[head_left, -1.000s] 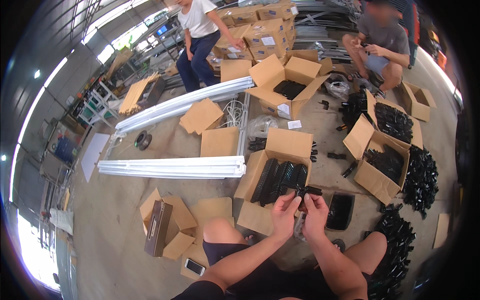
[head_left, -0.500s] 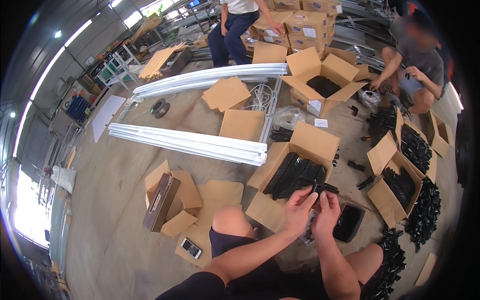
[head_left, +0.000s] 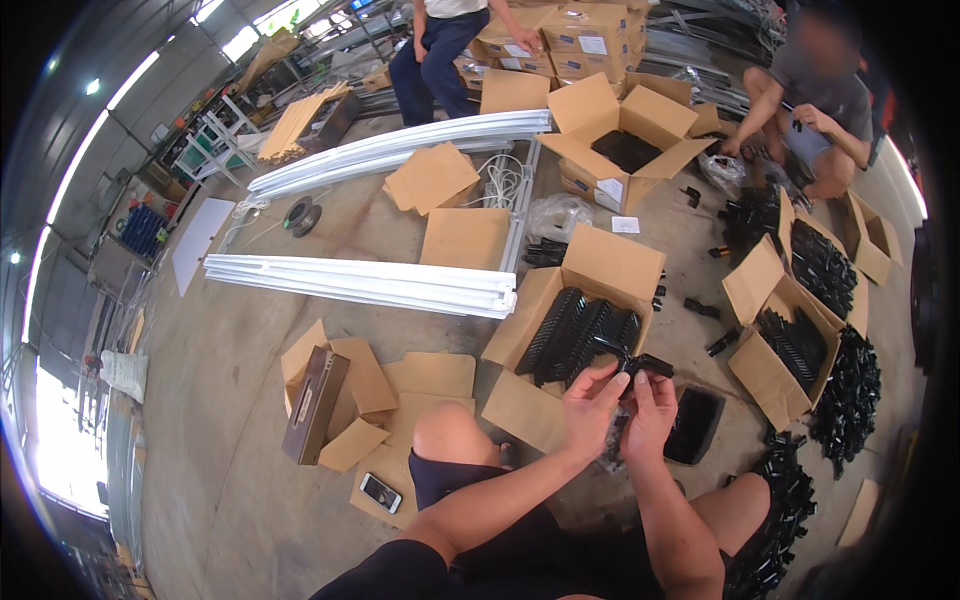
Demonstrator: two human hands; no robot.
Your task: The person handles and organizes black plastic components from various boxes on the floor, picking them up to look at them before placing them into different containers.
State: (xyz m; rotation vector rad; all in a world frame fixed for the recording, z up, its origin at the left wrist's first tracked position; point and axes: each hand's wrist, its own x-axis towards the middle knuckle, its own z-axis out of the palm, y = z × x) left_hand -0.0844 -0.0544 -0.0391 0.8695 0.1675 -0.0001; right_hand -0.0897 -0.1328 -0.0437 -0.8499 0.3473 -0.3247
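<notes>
Between both hands is a small black plastic fitting (head_left: 655,366) with arms that stick out; its exact kind cannot be made out. My left hand (head_left: 594,405) pinches it from the left with thumb and fingers. On the other side, my right hand (head_left: 650,418) grips it the same way, fingertips close to the left ones. Just beyond the hands stands an open cardboard box (head_left: 612,258) with black parts (head_left: 575,335) laid in slanting rows. Beside my right hand, a black tray (head_left: 694,428) rests on the floor, next to some clear plastic partly hidden by the hands.
Loose black parts (head_left: 770,515) lie heaped by my right knee. Another cardboard box (head_left: 765,370) of them stands at the right. White metal rails (head_left: 360,282) stretch across the floor. A phone (head_left: 381,492) lies on cardboard. One co-worker (head_left: 835,110) squats far right; another (head_left: 440,60) is at the back.
The whole view has shifted a little, so the boxes and rails appear slightly further left and up. Both hands still hold the black fitting, which looks slightly turned.
</notes>
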